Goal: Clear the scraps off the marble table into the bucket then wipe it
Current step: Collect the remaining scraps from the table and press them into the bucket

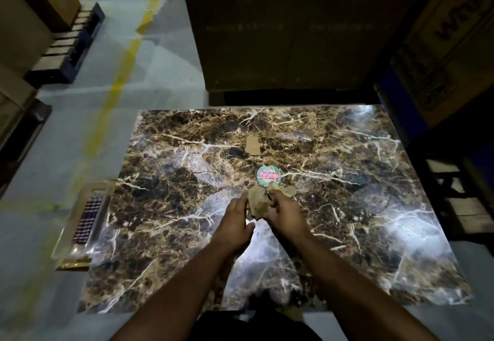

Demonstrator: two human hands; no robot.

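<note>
From the head view, the round printed sticker near the middle of the marble table serves as the marker for everything else. Just nearside of the sticker, the right hand has its fingers curled round a crumpled wad of brown cardboard scraps, and the left hand presses against the wad's left side with its fingers bent toward it; whether those fingers truly grip it or only steady it cannot be told. To the right of the sticker and touching the wad's far edge lies a small loose corrugated piece, and beyond the sticker, well apart from the hands, lies a flat cardboard scrap. No bucket shows anywhere in this view; off the table's left edge, far from the sticker, there is only a clear tray holding something chequered on the floor. The chief risk is that the wad, loosely bunched between two hands, sheds bits when lifted, since crumpled card springs open once the squeeze eases. The piece right of the sticker may be left behind or flicked off the slick marble onto the floor. The sticker looks flat on the stone, so fingernails may be needed, and a torn remnant would smear under the wipe.
</note>
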